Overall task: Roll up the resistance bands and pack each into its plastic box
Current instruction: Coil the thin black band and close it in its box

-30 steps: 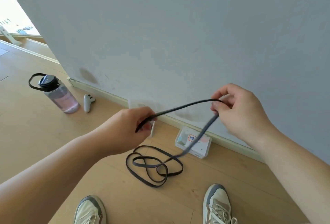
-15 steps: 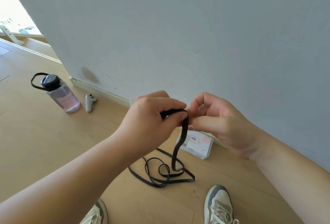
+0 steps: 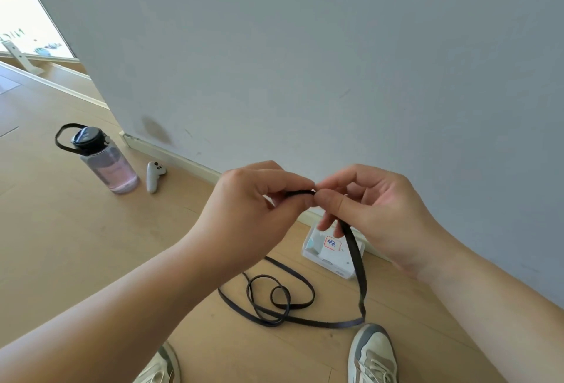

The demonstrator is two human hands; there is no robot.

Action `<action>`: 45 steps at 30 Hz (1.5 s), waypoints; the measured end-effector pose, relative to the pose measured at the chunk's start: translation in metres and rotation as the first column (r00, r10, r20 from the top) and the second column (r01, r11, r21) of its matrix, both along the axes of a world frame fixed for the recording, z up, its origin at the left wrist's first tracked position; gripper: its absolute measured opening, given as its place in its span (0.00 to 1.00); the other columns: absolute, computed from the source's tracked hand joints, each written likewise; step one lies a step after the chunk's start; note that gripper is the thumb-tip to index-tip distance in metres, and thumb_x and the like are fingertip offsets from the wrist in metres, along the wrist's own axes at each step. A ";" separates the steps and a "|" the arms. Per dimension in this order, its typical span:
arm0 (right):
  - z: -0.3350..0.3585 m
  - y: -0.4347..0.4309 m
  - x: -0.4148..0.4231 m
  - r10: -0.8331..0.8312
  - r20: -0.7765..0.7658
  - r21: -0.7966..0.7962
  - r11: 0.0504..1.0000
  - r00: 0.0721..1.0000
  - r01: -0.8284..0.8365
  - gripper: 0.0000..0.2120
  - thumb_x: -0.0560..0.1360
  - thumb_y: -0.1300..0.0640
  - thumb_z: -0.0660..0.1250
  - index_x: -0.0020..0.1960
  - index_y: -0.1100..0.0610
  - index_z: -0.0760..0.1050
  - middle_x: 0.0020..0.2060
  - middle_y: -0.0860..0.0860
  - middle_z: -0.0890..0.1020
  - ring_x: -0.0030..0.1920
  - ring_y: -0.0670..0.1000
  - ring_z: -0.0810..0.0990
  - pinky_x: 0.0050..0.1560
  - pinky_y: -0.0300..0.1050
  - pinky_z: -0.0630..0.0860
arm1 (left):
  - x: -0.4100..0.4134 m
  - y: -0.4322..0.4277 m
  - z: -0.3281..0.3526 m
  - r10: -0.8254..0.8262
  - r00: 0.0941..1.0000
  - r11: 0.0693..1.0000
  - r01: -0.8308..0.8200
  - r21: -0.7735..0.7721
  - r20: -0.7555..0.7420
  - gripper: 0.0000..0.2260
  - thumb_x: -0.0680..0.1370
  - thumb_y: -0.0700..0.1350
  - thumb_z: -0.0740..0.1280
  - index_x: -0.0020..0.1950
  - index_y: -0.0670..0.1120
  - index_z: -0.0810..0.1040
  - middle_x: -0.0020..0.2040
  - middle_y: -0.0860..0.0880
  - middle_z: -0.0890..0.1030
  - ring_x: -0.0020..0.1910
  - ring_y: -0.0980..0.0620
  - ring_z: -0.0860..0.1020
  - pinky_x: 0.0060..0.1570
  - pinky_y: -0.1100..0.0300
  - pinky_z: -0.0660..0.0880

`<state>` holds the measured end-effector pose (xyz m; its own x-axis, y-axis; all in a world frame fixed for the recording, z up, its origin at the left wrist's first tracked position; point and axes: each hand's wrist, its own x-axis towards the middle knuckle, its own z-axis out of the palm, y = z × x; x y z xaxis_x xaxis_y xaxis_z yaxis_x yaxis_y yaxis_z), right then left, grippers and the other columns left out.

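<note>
A thin black resistance band point(image 3: 355, 253) hangs from my two hands, and the rest of it lies in loose loops on the wooden floor. My left hand point(image 3: 247, 208) pinches the band's upper end between thumb and forefinger. My right hand point(image 3: 369, 208) pinches the same end from the right, fingertips almost touching the left hand's. A clear plastic box point(image 3: 328, 253) with a red-bordered label lies on the floor by the skirting board, partly hidden behind my right hand and the hanging band.
A grey wall point(image 3: 305, 62) stands close ahead. A pink-tinted water bottle point(image 3: 103, 160) with a black lid and a white controller point(image 3: 154, 176) are on the floor at left. My two shoes point(image 3: 372, 355) show at the bottom edge.
My hands, held apart with the band stretched between them a second ago, have come together at its top. The band's hanging length has swung right, toward my right shoe.
</note>
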<state>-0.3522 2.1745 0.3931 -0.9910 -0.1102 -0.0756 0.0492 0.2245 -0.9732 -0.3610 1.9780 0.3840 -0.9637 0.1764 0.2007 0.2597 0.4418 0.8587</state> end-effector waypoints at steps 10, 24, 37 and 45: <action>-0.003 0.000 -0.001 -0.016 -0.059 0.096 0.995 0.998 0.022 0.06 0.72 0.57 0.78 0.47 0.48 0.87 0.37 0.49 0.87 0.35 0.48 0.85 0.41 0.39 0.81 | -0.003 -0.002 0.001 -0.001 0.999 1.000 0.000 0.026 0.035 0.08 0.79 0.43 0.74 0.54 0.55 0.88 0.45 0.60 0.85 0.44 0.63 0.84 0.47 0.71 0.77; 0.003 0.001 0.000 -0.086 -0.058 0.024 0.996 0.995 0.088 0.02 0.75 0.60 0.76 0.47 0.55 0.86 0.39 0.53 0.89 0.42 0.54 0.88 0.48 0.53 0.85 | -0.008 -0.004 -0.004 -0.117 0.987 0.991 0.110 -0.071 -0.106 0.11 0.81 0.41 0.71 0.62 0.51 0.86 0.46 0.60 0.84 0.47 0.60 0.83 0.48 0.70 0.77; 0.004 -0.002 0.001 -0.086 0.028 -0.167 0.982 0.996 0.090 0.07 0.73 0.64 0.75 0.50 0.62 0.85 0.42 0.58 0.89 0.44 0.60 0.89 0.50 0.55 0.85 | -0.009 -0.005 -0.008 -0.105 0.951 0.990 0.074 -0.116 -0.292 0.09 0.81 0.39 0.70 0.59 0.47 0.86 0.47 0.55 0.83 0.44 0.54 0.81 0.43 0.62 0.76; 0.005 0.000 0.001 -0.024 0.014 -0.221 0.975 1.000 0.026 0.09 0.69 0.60 0.74 0.48 0.62 0.85 0.44 0.60 0.88 0.45 0.61 0.88 0.45 0.50 0.83 | -0.006 -0.001 -0.007 -0.051 0.937 0.993 0.012 -0.113 -0.345 0.06 0.80 0.41 0.70 0.54 0.45 0.85 0.45 0.56 0.83 0.45 0.60 0.80 0.44 0.74 0.71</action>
